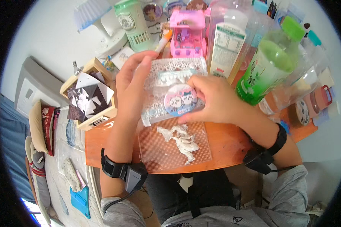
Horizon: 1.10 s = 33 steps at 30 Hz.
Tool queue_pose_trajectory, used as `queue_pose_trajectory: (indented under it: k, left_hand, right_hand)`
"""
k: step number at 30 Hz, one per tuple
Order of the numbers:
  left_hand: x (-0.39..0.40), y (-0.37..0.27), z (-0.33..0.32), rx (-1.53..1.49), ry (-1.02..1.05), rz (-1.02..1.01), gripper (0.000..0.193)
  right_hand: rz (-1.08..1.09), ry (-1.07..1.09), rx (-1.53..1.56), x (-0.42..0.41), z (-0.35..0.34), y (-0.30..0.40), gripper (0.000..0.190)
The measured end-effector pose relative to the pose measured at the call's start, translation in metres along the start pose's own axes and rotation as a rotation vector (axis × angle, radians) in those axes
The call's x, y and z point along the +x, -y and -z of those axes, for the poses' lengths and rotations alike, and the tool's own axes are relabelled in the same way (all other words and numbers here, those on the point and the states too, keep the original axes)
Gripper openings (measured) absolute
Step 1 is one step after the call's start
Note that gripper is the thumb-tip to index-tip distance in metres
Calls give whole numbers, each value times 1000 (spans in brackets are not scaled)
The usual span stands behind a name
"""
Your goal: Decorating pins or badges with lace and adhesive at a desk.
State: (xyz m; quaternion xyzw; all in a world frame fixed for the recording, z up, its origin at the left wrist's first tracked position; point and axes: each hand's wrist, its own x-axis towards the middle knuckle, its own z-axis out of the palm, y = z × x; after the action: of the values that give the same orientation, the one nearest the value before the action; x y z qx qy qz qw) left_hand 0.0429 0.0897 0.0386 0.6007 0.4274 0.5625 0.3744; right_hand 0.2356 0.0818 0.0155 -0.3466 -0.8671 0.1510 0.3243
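Observation:
My right hand [213,99] grips a round badge-like item [180,100] with a pink and blue cartoon face, pinched at its right edge. Below the item is a white lace-patterned box or case [176,63], with a pale comb-shaped piece [177,75] on its top. Along the left side of that case is my left hand [135,76], its fingertips by the upper left corner. The lower end of an orange-capped marker [164,41] meets those fingertips; whether they hold it is unclear. A crumpled white tissue [183,142] lies on a clear textured sheet [150,153] nearer to me.
An open wooden box [99,120] with paper pieces stands at left. Behind the case is a pink toy machine [187,34]. To the right crowd a tall clear bottle [228,42], a green bottle [267,65] and other containers. The orange table's edge [187,171] curves before my lap.

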Motion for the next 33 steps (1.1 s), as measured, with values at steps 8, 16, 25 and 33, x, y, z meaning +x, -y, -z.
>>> queue_pose_trajectory:
  k: [8,16,25,33]
  left_hand:
    - [-8,0,7,-391,227,-120,77]
    - [-10,6,-4,-40,384,-238,87]
    - [-12,-6,-5,-265,205,69,51]
    - [-12,-10,3,-265,79,-47,33]
  right_hand:
    - [-56,-50,669,-11,-9,6,70]
    - [-162,-95,1442,-20,-8,0,61]
    - [-155,-165,1405,-11,-11,7,77]
    - [-114,-136,1471,-4,-13,-4,51]
